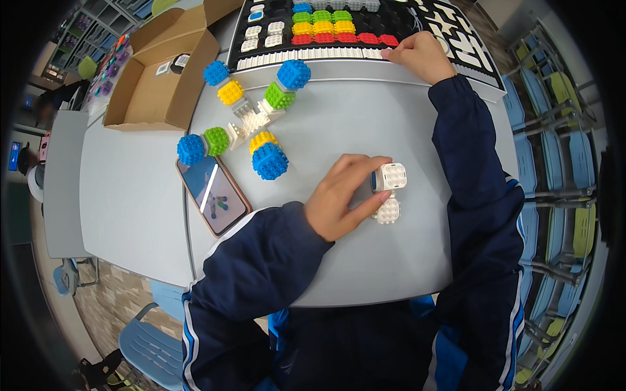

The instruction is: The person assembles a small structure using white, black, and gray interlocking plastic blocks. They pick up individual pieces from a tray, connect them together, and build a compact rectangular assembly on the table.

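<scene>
My left hand (pixel 342 195) is closed on a white studded block (pixel 394 176) with a dark blue face on one side, thumb below and fingers above. Just under it, joined or touching, is a second white studded block (pixel 388 211). My right hand (pixel 424 57) reaches to the far tray, fingertips pinched at the right end of a row of thin white pieces (pixel 313 58). Whatever lies between those fingertips is too small to make out. Left of my hands stands a built model (pixel 255 121) with white joints and blue, green and yellow studded blocks at its ends.
The black-lined tray (pixel 280 47) holds rows of red, yellow, green and white blocks, with white connectors (pixel 450 29) at its right. A phone (pixel 214 195) showing a similar model lies beside the built one. An opened cardboard box (pixel 147 91) sits far left. Stacked chairs (pixel 554 163) line the right.
</scene>
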Demonstrator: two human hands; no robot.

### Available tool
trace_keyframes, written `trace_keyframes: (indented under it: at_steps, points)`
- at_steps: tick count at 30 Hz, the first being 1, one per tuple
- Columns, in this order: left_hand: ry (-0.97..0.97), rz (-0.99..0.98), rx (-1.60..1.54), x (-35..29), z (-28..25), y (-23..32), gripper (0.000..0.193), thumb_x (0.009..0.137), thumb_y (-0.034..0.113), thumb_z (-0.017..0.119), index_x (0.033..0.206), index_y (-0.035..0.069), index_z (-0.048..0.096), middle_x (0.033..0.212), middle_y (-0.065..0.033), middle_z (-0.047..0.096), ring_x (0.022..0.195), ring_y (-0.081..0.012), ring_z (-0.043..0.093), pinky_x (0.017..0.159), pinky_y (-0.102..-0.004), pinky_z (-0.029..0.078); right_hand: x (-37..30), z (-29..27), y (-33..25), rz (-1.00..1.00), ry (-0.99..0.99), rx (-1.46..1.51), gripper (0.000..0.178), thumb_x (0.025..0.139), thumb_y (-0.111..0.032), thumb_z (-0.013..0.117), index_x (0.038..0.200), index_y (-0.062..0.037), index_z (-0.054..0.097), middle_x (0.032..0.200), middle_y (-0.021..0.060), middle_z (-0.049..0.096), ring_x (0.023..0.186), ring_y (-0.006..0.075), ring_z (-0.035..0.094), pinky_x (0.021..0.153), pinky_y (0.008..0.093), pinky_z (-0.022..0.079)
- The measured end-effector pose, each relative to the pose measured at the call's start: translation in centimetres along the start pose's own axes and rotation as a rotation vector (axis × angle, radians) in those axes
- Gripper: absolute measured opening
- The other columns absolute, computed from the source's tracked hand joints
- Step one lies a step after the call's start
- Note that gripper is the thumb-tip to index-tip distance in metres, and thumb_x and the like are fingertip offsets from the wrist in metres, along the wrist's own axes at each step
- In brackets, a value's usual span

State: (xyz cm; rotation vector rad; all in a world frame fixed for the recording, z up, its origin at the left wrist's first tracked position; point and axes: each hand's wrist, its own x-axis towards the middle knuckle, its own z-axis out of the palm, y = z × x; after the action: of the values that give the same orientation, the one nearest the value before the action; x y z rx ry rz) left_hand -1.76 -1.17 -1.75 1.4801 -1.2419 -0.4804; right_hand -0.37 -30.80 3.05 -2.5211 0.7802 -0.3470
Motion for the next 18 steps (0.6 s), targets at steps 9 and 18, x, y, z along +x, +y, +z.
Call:
trace_keyframes:
  at_steps: [9, 18]
  points:
    - [0.005, 0.025, -0.031, 0.5, 0.1, 0.3, 0.05, 0.084, 0.011, 0.078, 0.13, 0.003, 0.059, 0.12, -0.0137, 0.063, 0.112, -0.0275, 0.062, 0.099, -0.0351, 0.046, -6.8, -2.8, -0.2, -0.283, 0.128, 0.668, 0.022, 0.094, -0.021, 0.068, 0.09, -0.0012, 0.062, 0.079, 0.0061, 0.068, 0.078, 0.0132, 0.066, 0.072, 0.0272, 0.051]
    - [0.082, 0.067, -0.067, 0.3, 0.5, -0.6, 0.05, 0.081, 0.013, 0.081, 0.126, 0.004, 0.061, 0.113, -0.014, 0.065, 0.104, -0.03, 0.062, 0.091, -0.0362, 0.05, -18.4, -2.9, -3.3, -0.565, -0.065, 0.533, 0.021, 0.078, 0.0, 0.078, 0.096, -0.0001, 0.067, 0.102, 0.0144, 0.071, 0.093, 0.0257, 0.068, 0.083, 0.0334, 0.053]
